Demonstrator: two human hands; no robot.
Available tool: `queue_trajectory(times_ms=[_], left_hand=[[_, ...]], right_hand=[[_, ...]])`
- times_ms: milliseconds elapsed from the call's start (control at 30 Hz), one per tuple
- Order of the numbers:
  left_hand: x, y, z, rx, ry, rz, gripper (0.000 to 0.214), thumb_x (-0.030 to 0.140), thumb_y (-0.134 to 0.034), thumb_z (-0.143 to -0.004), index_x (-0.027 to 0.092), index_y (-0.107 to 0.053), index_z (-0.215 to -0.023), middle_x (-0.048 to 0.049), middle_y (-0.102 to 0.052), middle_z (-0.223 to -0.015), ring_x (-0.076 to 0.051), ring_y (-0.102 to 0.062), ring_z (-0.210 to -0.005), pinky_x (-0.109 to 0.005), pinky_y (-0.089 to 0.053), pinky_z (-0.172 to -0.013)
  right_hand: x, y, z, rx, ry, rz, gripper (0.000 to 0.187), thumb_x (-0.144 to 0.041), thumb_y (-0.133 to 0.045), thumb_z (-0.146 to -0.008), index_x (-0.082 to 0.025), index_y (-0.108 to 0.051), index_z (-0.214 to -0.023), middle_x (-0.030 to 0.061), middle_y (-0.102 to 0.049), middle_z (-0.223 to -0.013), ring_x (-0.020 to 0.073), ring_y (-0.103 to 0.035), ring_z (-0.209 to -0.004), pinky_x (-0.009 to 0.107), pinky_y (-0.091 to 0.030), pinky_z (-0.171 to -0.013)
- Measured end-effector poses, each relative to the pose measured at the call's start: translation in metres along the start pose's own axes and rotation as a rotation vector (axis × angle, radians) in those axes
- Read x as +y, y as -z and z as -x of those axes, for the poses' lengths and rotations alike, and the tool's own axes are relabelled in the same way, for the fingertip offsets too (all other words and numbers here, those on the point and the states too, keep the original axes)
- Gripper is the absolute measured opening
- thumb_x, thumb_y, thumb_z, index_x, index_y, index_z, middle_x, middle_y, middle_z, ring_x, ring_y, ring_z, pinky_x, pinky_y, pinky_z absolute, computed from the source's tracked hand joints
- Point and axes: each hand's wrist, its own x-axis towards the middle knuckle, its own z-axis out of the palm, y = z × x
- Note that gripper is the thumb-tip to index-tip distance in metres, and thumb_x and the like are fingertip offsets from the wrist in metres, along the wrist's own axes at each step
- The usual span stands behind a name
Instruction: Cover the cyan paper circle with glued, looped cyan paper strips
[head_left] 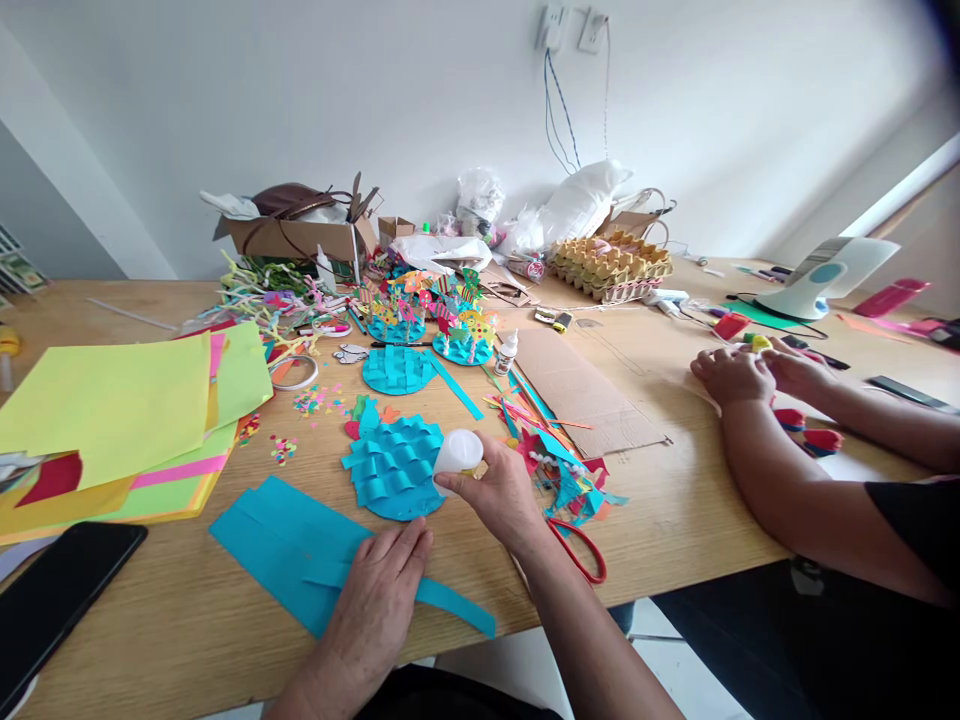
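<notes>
My right hand point(504, 497) grips a small white bottle point(456, 456), likely glue, tilted over the right edge of a round blue paper piece point(396, 470). Curved strips form raised waves across that piece. Fingers stretched out, my left hand point(386, 575) lies flat, its tips close to the round piece's lower edge. Under it are a blue paper sheet point(274, 550) and a loose blue strip point(459, 606) that sticks out to the right. Behind the wavy piece lies another blue disc point(397, 371) with woven strips. The bottle's tip is hidden from view.
Paper scraps point(566, 470) and red-handled scissors point(585, 555) lie to the right, beside a cardboard sheet point(585, 390). Coloured paper point(105, 400) and a black phone point(71, 600) are at left. Decorated blue discs point(463, 348) stand behind. Another person's hands point(739, 375) work at right.
</notes>
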Motion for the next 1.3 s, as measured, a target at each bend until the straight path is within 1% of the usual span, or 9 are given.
queue_trajectory(times_ms=[67, 233, 333, 633, 867, 967, 1133, 1300], left_hand=[[0.0, 0.0, 0.0, 0.007, -0.005, -0.002, 0.043, 0.001, -0.035, -0.083, 0.021, -0.056, -0.114, -0.0044, -0.059, -0.119, -0.019, -0.054, -0.097, -0.031, -0.044, -0.073], [0.001, 0.001, -0.001, -0.005, -0.007, 0.0, 0.041, 0.001, -0.036, -0.082, 0.019, -0.057, -0.112, -0.0046, -0.058, -0.12, -0.02, -0.054, -0.097, -0.032, -0.044, -0.074], [0.001, 0.002, -0.002, -0.021, 0.003, 0.0, 0.042, 0.0, -0.036, -0.081, 0.018, -0.057, -0.112, -0.0043, -0.059, -0.12, -0.02, -0.054, -0.097, -0.032, -0.044, -0.073], [0.004, 0.011, -0.008, -0.158, 0.023, 0.027, 0.041, 0.003, -0.041, -0.082, 0.019, -0.055, -0.117, -0.0046, -0.054, -0.125, -0.021, -0.054, -0.1, -0.032, -0.046, -0.074], [0.006, 0.015, -0.013, -0.252, 0.067, 0.009, 0.045, 0.001, -0.039, -0.081, 0.021, -0.053, -0.119, -0.0038, -0.052, -0.127, -0.021, -0.053, -0.104, -0.032, -0.047, -0.075], [0.007, 0.016, -0.015, -0.264, 0.074, 0.009, 0.045, 0.0, -0.04, -0.081, 0.021, -0.053, -0.119, -0.0044, -0.052, -0.128, -0.021, -0.054, -0.104, -0.032, -0.047, -0.075], [0.009, 0.017, -0.017, -0.264, 0.095, 0.001, 0.046, -0.001, -0.04, -0.081, 0.022, -0.053, -0.119, -0.0047, -0.053, -0.126, -0.022, -0.053, -0.106, -0.034, -0.048, -0.076], [0.009, 0.018, -0.019, -0.291, 0.095, -0.002, 0.045, 0.0, -0.04, -0.081, 0.021, -0.053, -0.119, -0.0044, -0.053, -0.127, -0.023, -0.054, -0.105, -0.035, -0.048, -0.076]], right_hand=[[0.0, 0.001, 0.0, 0.01, 0.009, -0.018, 0.023, -0.033, -0.07, -0.064, -0.02, -0.06, -0.079, 0.0004, -0.065, -0.073, 0.0172, -0.057, -0.067, 0.025, -0.041, -0.061], [-0.001, 0.002, 0.0, -0.031, -0.001, -0.014, 0.024, -0.032, -0.072, -0.062, -0.019, -0.06, -0.078, 0.0005, -0.064, -0.074, 0.0178, -0.057, -0.068, 0.026, -0.04, -0.062], [-0.002, 0.004, 0.001, -0.016, -0.005, -0.036, 0.025, -0.033, -0.072, -0.063, -0.019, -0.06, -0.08, 0.0006, -0.064, -0.075, 0.0177, -0.057, -0.069, 0.026, -0.04, -0.062], [0.0, 0.002, 0.0, -0.017, -0.004, -0.032, 0.024, -0.033, -0.071, -0.063, -0.018, -0.06, -0.078, 0.0004, -0.063, -0.073, 0.0172, -0.056, -0.068, 0.025, -0.039, -0.061], [0.001, 0.002, 0.0, -0.014, 0.002, -0.054, 0.024, -0.032, -0.071, -0.063, -0.018, -0.059, -0.079, 0.0004, -0.064, -0.075, 0.0166, -0.056, -0.068, 0.024, -0.04, -0.061], [0.002, 0.001, 0.0, -0.02, -0.008, -0.065, 0.024, -0.031, -0.071, -0.063, -0.018, -0.06, -0.08, 0.0004, -0.064, -0.075, 0.0166, -0.056, -0.068, 0.024, -0.04, -0.061], [0.0, 0.005, -0.001, 0.0, 0.006, -0.082, 0.024, -0.031, -0.071, -0.063, -0.018, -0.059, -0.08, -0.0007, -0.063, -0.074, 0.0164, -0.056, -0.069, 0.023, -0.039, -0.061], [0.004, 0.004, -0.001, -0.028, -0.002, -0.037, 0.026, -0.033, -0.071, -0.063, -0.017, -0.059, -0.08, 0.0005, -0.063, -0.074, 0.0172, -0.056, -0.069, 0.025, -0.039, -0.061]])
